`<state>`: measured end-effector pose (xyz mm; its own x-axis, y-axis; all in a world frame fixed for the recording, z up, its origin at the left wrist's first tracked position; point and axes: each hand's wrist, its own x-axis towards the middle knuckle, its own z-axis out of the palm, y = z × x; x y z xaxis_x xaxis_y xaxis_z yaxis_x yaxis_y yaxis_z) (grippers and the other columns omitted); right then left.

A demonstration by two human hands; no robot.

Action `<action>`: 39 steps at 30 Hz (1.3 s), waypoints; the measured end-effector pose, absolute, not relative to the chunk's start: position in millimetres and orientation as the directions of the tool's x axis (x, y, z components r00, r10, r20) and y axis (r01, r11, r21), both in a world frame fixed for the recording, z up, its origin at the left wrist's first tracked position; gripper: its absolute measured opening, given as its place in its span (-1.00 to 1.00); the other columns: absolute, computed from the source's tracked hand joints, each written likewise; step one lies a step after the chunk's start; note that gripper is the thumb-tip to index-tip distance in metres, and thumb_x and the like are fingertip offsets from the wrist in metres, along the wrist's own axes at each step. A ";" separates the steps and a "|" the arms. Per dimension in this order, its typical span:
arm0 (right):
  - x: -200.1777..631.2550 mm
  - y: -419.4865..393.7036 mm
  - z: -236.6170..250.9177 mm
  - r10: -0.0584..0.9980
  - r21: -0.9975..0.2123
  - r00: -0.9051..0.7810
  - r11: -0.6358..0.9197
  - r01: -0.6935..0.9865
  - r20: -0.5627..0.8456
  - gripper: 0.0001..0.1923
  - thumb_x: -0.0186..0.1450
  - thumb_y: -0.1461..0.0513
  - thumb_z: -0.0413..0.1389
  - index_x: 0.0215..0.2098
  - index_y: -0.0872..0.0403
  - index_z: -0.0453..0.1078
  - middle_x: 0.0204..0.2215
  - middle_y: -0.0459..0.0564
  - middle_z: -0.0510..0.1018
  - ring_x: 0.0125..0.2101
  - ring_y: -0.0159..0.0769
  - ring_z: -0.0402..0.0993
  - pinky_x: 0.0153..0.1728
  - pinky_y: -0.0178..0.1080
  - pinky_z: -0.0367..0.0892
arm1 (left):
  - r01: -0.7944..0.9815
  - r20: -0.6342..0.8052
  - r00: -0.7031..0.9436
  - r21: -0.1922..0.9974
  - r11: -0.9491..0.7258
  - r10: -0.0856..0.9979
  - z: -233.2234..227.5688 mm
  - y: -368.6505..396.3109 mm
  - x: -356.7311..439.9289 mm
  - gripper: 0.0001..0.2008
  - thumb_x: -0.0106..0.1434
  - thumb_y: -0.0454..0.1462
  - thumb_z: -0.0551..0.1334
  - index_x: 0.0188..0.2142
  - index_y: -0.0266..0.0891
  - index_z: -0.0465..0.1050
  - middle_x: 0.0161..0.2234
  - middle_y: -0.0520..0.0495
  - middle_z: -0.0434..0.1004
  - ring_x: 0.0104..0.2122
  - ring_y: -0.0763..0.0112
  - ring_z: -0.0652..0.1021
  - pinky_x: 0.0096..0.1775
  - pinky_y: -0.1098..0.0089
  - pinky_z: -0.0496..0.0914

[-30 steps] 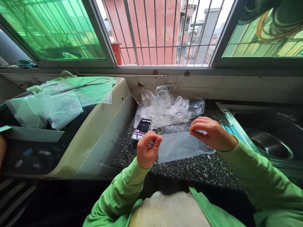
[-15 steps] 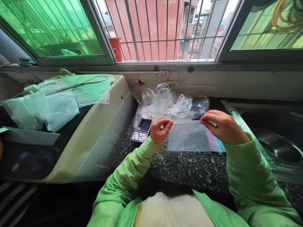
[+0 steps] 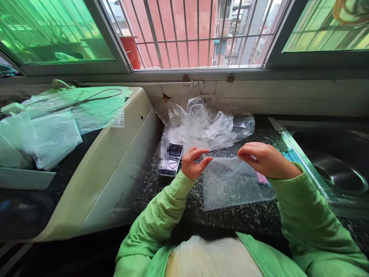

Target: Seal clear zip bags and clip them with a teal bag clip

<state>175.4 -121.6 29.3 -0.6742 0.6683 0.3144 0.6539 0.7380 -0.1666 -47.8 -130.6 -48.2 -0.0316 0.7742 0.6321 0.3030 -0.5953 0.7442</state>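
A speckled counter [image 3: 230, 219] runs below a barred window [image 3: 190, 34]. Both hands, left hand [image 3: 193, 164] and right hand [image 3: 266, 159], pinch the top edge of a clear bag [image 3: 230, 184] between thumb and fingers.

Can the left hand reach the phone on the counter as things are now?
Probably yes. The phone lies flat on the counter, just left of the left hand, and nothing stands between them. That hand only pinches a corner of the clear bag.
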 end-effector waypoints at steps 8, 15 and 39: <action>174.8 -117.9 25.8 0.668 -0.244 -0.682 0.744 0.622 0.299 -0.81 0.23 0.24 -0.06 -0.47 0.09 0.34 -0.52 -0.03 0.46 -0.49 -0.39 0.34 -0.45 -0.34 0.25 | 0.243 0.589 0.026 0.780 -0.577 0.808 -50.4 -131.0 -52.1 -0.79 0.10 -0.20 0.21 -0.55 -0.29 0.46 -0.61 0.05 0.21 -0.58 0.57 0.27 -0.52 0.50 0.21; 174.4 -113.9 22.5 0.690 -0.265 -0.668 0.724 0.637 0.278 -0.82 0.21 0.24 -0.04 -0.47 0.11 0.35 -0.52 -0.02 0.47 -0.49 -0.39 0.35 -0.43 -0.34 0.24 | 0.194 0.518 0.032 0.836 -0.514 0.855 -52.9 -129.2 -53.4 -0.77 0.09 -0.20 0.20 -0.57 -0.31 0.45 -0.62 0.06 0.22 -0.58 0.57 0.28 -0.51 0.49 0.21; 146.8 -109.6 -3.8 0.703 -0.327 -0.699 0.697 0.638 0.131 -0.85 0.18 0.26 0.00 -0.46 0.13 0.39 -0.51 -0.01 0.49 -0.48 -0.38 0.34 -0.41 -0.35 0.19 | 0.426 0.502 0.365 0.658 -0.620 0.784 -59.2 -122.4 -54.3 -0.84 0.10 -0.28 0.16 -0.56 -0.28 0.41 -0.54 -0.02 0.36 -0.44 0.44 0.37 -0.30 0.38 0.27</action>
